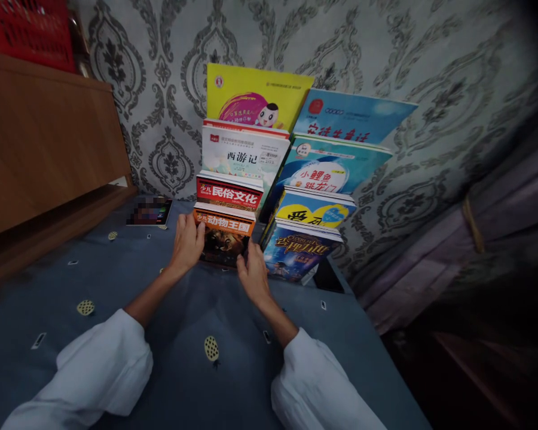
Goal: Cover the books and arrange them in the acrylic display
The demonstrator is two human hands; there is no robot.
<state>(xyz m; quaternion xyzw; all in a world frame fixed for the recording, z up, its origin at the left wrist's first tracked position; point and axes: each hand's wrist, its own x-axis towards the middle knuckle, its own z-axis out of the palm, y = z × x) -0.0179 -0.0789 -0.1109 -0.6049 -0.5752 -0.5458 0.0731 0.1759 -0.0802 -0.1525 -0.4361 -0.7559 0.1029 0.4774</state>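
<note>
My left hand (188,242) grips the left edge of an orange book (226,242) with a lion on its dark cover. At the same book's lower right edge is my right hand (254,272), its fingers curled round the side. The book stands upright at the front of the left row. Behind it rise a red book (228,192), a white book (240,152) and a tall yellow-green book (257,89). The right row holds a dark blue book (298,251) in front, then a yellow and blue one (311,209), a teal one (336,161) and a light blue one (354,113).
Both rows stand on a blue cloth (161,370) with pineapple prints, against a patterned wall (260,36). A flat, partly blurred item (150,212) lies back left. Left is a wooden cabinet (49,137) with a red basket (27,36) on top. A curtain (425,263) hangs right.
</note>
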